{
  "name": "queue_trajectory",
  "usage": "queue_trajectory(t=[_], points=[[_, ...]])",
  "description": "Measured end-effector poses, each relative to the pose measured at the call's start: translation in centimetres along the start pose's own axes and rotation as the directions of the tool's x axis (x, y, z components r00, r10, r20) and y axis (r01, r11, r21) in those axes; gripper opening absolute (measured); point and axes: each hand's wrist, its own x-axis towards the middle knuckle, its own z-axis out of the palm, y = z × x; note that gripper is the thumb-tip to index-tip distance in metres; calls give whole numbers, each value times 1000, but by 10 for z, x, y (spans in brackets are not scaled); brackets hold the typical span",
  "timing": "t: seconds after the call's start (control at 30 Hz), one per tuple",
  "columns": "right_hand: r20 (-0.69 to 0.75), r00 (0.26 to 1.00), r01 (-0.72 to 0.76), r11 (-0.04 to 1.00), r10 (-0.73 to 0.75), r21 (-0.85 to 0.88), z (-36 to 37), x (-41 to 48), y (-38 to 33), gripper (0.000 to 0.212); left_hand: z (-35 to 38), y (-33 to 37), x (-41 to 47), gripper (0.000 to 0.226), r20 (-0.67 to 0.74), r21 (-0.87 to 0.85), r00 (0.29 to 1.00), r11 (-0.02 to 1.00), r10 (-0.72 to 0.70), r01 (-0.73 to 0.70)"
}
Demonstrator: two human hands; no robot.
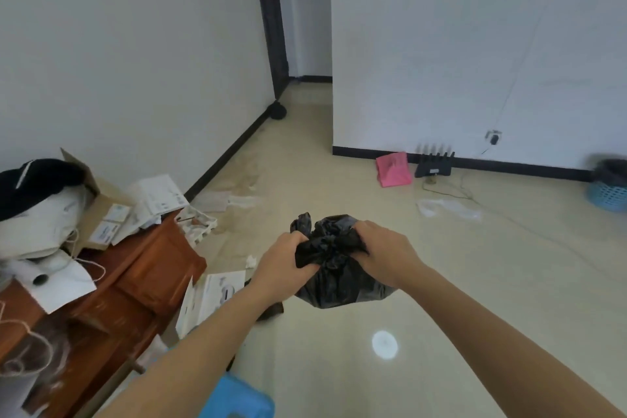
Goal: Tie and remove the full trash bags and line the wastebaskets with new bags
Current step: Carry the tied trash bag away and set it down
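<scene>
Glossy beige floor tiles (339, 159) lay beneath both hands, left hand (288, 261) and right hand (386, 251) gripping the black trash bag's (336, 285) bunched neck between them.

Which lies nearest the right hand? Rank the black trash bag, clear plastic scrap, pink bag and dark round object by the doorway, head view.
1. Black trash bag: gripped by the right hand.
2. Clear plastic scrap: on the floor, ahead to the right.
3. Pink bag: against the far wall.
4. Dark round object: farthest, at the doorway corner.
</scene>
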Motion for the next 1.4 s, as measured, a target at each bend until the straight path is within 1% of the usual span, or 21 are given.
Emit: queue_trajectory(t=[0.1,0.23,0.33,0.47,0.53,0.6,0.67,0.73,0.87,1.0,1.1,1.2,1.4], points=[[17,999,42,999,-42,16,-10,101,20,30,-27,-16,89,26,-17,-5,1000,1000,-23,23],[10,991,134,988,-135,75,-21,237,18,26,-74,-54,194,25,-122,-59,990,996,-71,64],[-23,978,209,973,-208,94,-13,343,21,24,-101,-95,279,25,-205,-66,976,996,-73,60],[-57,978,209,966,-203,152,5,487,27,21,-132,-155,404,24,-276,-67,958,996,-71,55],[-44,981,193,965,-188,178,6,556,30,20,-152,-179,469,24,-272,-85,959,995,-76,55],[-30,980,200,965,-198,168,2,622,37,20,-173,-193,531,24,-272,-93,960,995,-71,47],[-39,979,206,965,-202,160,-8,683,49,21,-195,-200,594,24,-271,-99,961,995,-59,33],[-67,979,201,961,-192,189,-17,739,64,21,-211,-206,655,24,-255,-92,966,996,-40,17],[-118,980,184,961,-163,205,-15,856,107,20,-223,-233,783,23,-210,-105,978,994,2,-24],[-158,976,182,959,-149,218,2,993,158,18,-226,-268,929,23,-209,-96,978,995,14,-35],[-169,977,172,948,-130,269,8,1099,194,17,-235,-286,1036,24,-202,-104,979,994,-4,-17],[-137,982,164,942,-128,292,7,1204,216,17,-257,-308,1128,28,-187,-98,982,995,-28,10],[-83,965,260,924,-247,279,19,1406,223,23,-309,-385,1286,36,-299,-133,946,987,-127,91]])
